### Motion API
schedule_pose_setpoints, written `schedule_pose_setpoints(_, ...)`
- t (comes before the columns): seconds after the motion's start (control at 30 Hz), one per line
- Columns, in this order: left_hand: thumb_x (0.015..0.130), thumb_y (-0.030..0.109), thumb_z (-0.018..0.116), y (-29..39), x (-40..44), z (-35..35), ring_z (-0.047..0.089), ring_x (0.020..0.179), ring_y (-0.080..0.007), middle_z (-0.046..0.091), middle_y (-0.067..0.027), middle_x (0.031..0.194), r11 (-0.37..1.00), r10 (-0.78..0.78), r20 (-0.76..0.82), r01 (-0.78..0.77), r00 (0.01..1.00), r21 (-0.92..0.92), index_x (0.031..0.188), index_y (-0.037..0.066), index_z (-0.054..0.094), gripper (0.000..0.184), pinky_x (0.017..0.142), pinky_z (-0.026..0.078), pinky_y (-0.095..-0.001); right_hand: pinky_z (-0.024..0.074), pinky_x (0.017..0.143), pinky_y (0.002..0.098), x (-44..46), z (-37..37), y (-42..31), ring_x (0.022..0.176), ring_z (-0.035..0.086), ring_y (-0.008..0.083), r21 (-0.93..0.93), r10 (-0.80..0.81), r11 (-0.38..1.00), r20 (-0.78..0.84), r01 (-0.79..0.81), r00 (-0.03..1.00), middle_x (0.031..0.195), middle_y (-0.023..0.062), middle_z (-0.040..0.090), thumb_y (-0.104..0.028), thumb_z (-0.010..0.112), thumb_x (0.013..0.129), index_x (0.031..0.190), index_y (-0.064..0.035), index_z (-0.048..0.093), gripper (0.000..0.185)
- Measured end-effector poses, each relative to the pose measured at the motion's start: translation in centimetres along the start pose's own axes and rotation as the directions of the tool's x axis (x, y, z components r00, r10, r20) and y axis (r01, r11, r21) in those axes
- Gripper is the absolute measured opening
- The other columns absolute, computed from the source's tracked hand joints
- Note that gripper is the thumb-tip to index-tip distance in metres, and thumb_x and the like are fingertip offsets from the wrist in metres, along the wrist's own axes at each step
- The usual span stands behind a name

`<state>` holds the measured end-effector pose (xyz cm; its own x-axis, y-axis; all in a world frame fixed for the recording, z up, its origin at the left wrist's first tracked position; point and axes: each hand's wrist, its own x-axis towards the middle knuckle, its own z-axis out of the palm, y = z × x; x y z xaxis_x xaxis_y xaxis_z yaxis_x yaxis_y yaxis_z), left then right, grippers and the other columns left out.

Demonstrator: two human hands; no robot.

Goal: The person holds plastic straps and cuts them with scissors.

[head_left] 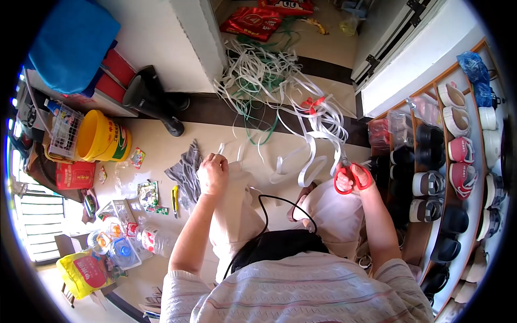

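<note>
My right hand (360, 178) grips the red handles of a pair of scissors (343, 180), whose blades point up toward the white strapping. My left hand (214, 171) is closed above my left knee, and a short end of white strap (221, 147) sticks out from its fingers. In front of both hands lies a tangled heap of white and green strapping (258, 70). Loops of white strap (311, 148) trail from it toward the scissors. A red tie or ribbon (312, 105) shows among the strands. Beside my left hand is a crumpled grey cloth (187, 168).
A yellow utility knife (174, 201), a yellow bucket (99, 137), black rubber boots (153, 99) and plastic bottles (153, 239) are at the left. On the right stands a shoe rack (439, 161) full of shoes. Red bags (252, 24) lie beyond the doorway.
</note>
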<state>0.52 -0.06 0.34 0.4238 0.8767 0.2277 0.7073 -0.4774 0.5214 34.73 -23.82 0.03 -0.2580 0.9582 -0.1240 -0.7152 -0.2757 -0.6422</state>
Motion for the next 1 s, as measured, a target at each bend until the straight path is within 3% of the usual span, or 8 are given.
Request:
schedule_pose_setpoints(0.4,0.072,0.009,0.058,1.1,0.4,0.3,0.058,0.074,-0.0301,0.058,-0.0098,0.075,0.999,-0.034,0.124,0.031,0.992,0.03,0.071,0.006,0.061,0.004,0.067,0.047,-0.0385,0.0321,0.044,0.0206,0.5,2.6,-0.4,0.049,0.04,0.0081,-0.014,0.026,1.0,-0.119,-0.028,0.993,0.066,0.0031,0.048,-0.04,0.061,0.083,0.107,0.0029,0.048,0.051)
schedule_pose_setpoints(0.53,0.073,0.013,0.06,1.3,0.6,0.5,0.06,0.072,-0.0288,0.06,-0.0083,0.079,0.99,0.07,0.2,-0.093,0.977,0.104,0.075,0.008,0.063,0.006,0.065,0.048,-0.0377,0.0326,0.044,0.0207,0.3,3.5,-0.6,0.048,0.04,0.0084,-0.066,0.064,0.995,-0.14,-0.074,0.988,0.066,0.0034,0.049,-0.04,0.063,0.081,0.108,0.0033,0.049,0.053)
schedule_pose_setpoints(0.57,0.074,0.017,0.06,1.7,0.7,0.2,0.06,0.076,-0.0292,0.062,-0.0097,0.082,0.986,0.033,0.323,-0.084,0.946,0.143,0.078,0.008,0.065,0.011,0.07,0.048,-0.0376,0.0326,0.044,0.0206,0.2,3.5,-0.5,0.048,0.041,0.0084,-0.079,0.079,0.993,-0.148,-0.091,0.986,0.066,0.0034,0.049,-0.04,0.063,0.081,0.108,0.0033,0.048,0.053)
schedule_pose_setpoints(0.67,0.076,0.023,0.061,4.2,2.3,1.8,0.059,0.084,-0.0293,0.062,-0.0121,0.09,0.982,0.169,0.393,-0.119,0.904,-0.148,0.086,0.007,0.066,0.019,0.076,0.047,-0.036,0.0325,0.044,0.0198,0.2,3.5,-0.6,0.049,0.042,0.0081,-0.116,0.138,0.98,-0.168,-0.159,0.976,0.065,0.003,0.049,-0.041,0.064,0.08,0.108,0.0033,0.048,0.055)
schedule_pose_setpoints(0.73,0.079,0.032,0.062,6.8,3.9,3.1,0.058,0.091,-0.0285,0.062,-0.0132,0.097,0.839,0.387,0.341,-0.174,0.857,-0.515,0.096,0.007,0.065,0.031,0.079,0.046,-0.0344,0.0326,0.044,0.0195,0.5,4.0,-0.5,0.049,0.042,0.008,-0.127,0.186,0.97,-0.176,-0.209,0.967,0.065,0.0027,0.049,-0.041,0.065,0.079,0.109,0.0034,0.048,0.056)
schedule_pose_setpoints(0.8,0.082,0.04,0.06,9.5,4.5,3.8,0.058,0.096,-0.029,0.061,-0.0134,0.103,0.742,0.475,0.427,-0.089,0.77,-0.665,0.102,0.004,0.063,0.042,0.081,0.045,-0.0347,0.0331,0.044,0.0191,1.0,5.0,-0.6,0.05,0.043,0.0077,-0.163,0.229,0.949,-0.233,-0.27,0.945,0.065,0.0027,0.049,-0.04,0.067,0.078,0.106,0.0036,0.051,0.055)
schedule_pose_setpoints(0.9,0.083,0.045,0.058,9.8,4.0,4.7,0.058,0.094,-0.0263,0.062,-0.0125,0.1,0.718,0.47,0.631,0.148,0.617,-0.68,0.102,0.0,0.062,0.049,0.081,0.044,-0.0344,0.0334,0.045,0.018,2.4,5.7,-0.9,0.051,0.044,0.007,-0.203,0.304,0.912,-0.253,-0.357,0.919,0.065,0.0023,0.05,-0.037,0.068,0.078,0.103,0.0033,0.054,0.049)
schedule_pose_setpoints(1.0,0.083,0.047,0.057,8.6,4.7,5.7,0.056,0.089,-0.0228,0.062,-0.0118,0.093,0.784,0.43,0.772,0.23,0.469,-0.576,0.1,-0.002,0.062,0.052,0.08,0.043,-0.0335,0.0334,0.045,0.0175,3.4,5.4,-1.3,0.051,0.044,0.006,-0.27,0.42,0.825,-0.293,-0.496,0.859,0.066,0.0014,0.05,-0.032,0.067,0.08,0.105,0.0026,0.054,0.045)
